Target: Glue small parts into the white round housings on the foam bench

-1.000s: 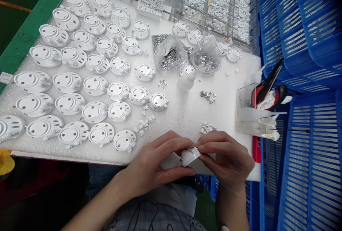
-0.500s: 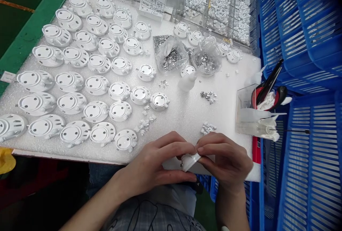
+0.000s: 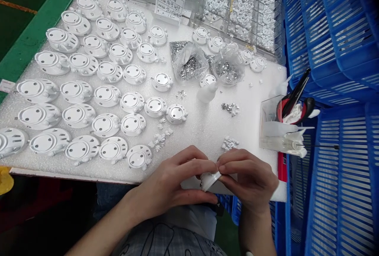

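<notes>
Holding a small glossy white dome-shaped piece (image 3: 209, 180), tilted, between the left hand (image 3: 180, 175) and the right hand (image 3: 250, 173), at the near edge of a table topped with white foam (image 3: 251, 122). Clamped on it from the left with the left grip, fingers over the upper side and thumb beneath; pinched at its upper right corner with the right grip, fingertips close together. Impossible to tell about any tiny part between those fingertips. Likely light and stiff, probably slippery on the smooth curve, perhaps fragile at knobs like those on the matching white oval pieces (image 3: 77, 114) in rows to the left. Best taken hold of by the outer rim, pressing gently, avoiding thin projections. Note just beyond the right hand a heap of tiny white angular parts (image 3: 229, 143), and farther off a cluster of small silvery bits (image 3: 227, 107) near a translucent white nozzle bottle (image 3: 206, 93).
</notes>
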### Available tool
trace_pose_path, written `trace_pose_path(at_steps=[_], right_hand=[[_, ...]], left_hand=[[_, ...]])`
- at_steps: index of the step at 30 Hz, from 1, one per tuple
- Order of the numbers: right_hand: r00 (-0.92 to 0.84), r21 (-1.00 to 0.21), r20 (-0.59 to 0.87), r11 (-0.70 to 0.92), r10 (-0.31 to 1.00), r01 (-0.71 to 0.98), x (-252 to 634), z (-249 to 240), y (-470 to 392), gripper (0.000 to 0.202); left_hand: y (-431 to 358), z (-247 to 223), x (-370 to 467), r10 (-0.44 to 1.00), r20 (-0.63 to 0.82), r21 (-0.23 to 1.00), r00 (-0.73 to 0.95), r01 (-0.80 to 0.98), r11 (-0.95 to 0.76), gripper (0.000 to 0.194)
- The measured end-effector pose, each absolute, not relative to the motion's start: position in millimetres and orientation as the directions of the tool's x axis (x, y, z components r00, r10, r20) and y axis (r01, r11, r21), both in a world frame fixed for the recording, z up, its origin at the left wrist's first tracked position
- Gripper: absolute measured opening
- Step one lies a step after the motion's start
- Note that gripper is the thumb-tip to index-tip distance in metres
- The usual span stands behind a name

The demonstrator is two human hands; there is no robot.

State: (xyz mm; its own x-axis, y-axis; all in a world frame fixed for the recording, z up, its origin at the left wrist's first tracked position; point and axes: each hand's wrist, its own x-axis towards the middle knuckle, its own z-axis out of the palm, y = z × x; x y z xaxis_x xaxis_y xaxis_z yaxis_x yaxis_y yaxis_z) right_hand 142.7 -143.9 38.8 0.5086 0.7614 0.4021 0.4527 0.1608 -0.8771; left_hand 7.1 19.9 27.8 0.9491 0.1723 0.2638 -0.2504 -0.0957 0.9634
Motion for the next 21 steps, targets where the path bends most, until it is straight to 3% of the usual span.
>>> trace_pose_path(at_steps=[4,11,15,18,21], right_hand=[[0.508,-0.855,0.428,0.152,0.747,0.496,142.8,38.0,-143.1,0.023],[0.471,-0.8,0.423,0.074,0.774,0.596,142.9,45.6,-142.7,0.01],[0.464,-0.728,0.434,-0.003,0.772,0.685,149.7,71.3,-138.7,0.007],[0.595,-0.688,0.468,-0.154,0.653,0.71,166.2,85.0,-118.3,0.015],[0.656,-0.621,0.384,-0.344,0.65,0.705,189.1,79.0,-85.6,0.02]], left_hand=[[19.7,26.4,6.7,0.188,0.272,0.96,0.944,-0.252,-0.124,0.045],[16.9,23.0,4.7,0.194,0.25,0.968,0.948,-0.25,-0.024,0.038],[18.0,24.0,2.4,0.203,0.147,0.969,0.968,-0.183,0.169,0.039],[20.2,25.4,3.2,0.221,0.04,0.922,0.975,-0.121,0.368,0.042],[20.9,26.7,3.2,0.247,-0.028,0.849,0.969,-0.107,0.517,0.046]])
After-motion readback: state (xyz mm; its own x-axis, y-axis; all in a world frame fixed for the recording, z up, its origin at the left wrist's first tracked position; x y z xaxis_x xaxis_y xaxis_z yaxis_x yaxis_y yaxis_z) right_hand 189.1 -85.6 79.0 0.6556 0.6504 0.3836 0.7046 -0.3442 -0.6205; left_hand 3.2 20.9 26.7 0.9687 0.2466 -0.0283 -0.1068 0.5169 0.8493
